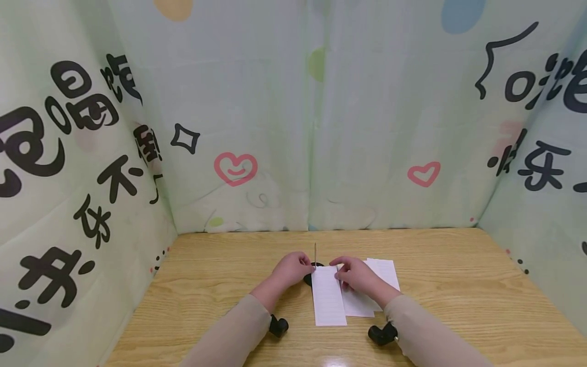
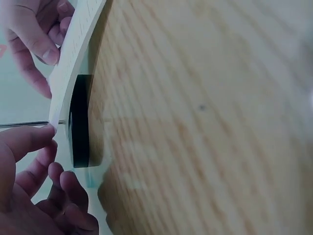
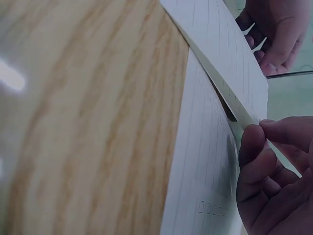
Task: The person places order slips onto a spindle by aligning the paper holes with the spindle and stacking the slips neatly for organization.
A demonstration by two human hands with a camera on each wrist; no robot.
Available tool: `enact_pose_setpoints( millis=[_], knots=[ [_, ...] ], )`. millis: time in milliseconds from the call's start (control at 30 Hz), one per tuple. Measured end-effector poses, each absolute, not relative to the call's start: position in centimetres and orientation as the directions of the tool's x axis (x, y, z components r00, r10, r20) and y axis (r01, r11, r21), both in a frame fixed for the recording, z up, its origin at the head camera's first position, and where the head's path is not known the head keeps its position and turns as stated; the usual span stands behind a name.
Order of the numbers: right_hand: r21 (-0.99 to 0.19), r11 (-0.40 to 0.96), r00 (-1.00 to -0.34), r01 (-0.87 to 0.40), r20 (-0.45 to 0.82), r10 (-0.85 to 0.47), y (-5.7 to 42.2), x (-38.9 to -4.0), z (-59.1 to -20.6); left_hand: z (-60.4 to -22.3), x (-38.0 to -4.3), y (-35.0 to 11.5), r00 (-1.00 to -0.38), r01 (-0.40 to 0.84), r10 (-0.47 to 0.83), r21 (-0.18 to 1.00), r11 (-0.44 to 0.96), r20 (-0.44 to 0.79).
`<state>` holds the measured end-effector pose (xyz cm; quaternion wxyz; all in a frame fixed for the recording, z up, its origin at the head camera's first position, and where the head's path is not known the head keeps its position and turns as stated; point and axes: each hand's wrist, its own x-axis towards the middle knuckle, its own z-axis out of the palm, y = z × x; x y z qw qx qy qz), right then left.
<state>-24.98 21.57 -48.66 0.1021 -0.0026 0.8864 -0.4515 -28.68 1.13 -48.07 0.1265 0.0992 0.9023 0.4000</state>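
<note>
A narrow lined paper sheet (image 1: 328,302) is held at its far edge by both hands. Its far left corner is pinched between thumb and finger of the left hand (image 1: 292,269), right beside a thin upright metal spike (image 1: 315,252). The right hand (image 1: 354,273) pinches the far right corner. In the left wrist view the spike shows on both sides of the paper, above a black round base (image 2: 79,122); whether it pierces the sheet, I cannot tell. The paper's far end is raised off the table, over the base.
More white papers (image 1: 387,270) lie overlapped under and beyond the right hand; one bears a row of small printed boxes. Black wrist devices (image 1: 278,326) sit at both cuffs. The wooden table (image 1: 220,275) is bounded by printed curtains (image 1: 275,102) at the back and sides.
</note>
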Motion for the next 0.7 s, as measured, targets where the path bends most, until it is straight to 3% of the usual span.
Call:
enact_pose_setpoints(
  millis=[700],
  knots=[
    [-0.783,0.612,-0.975,0.109,-0.205,-0.088,21.43,-24.80,-48.87,-48.74,-28.88,1.61,-0.948,0.117,0.283,0.673,0.730,-0.143]
  ],
)
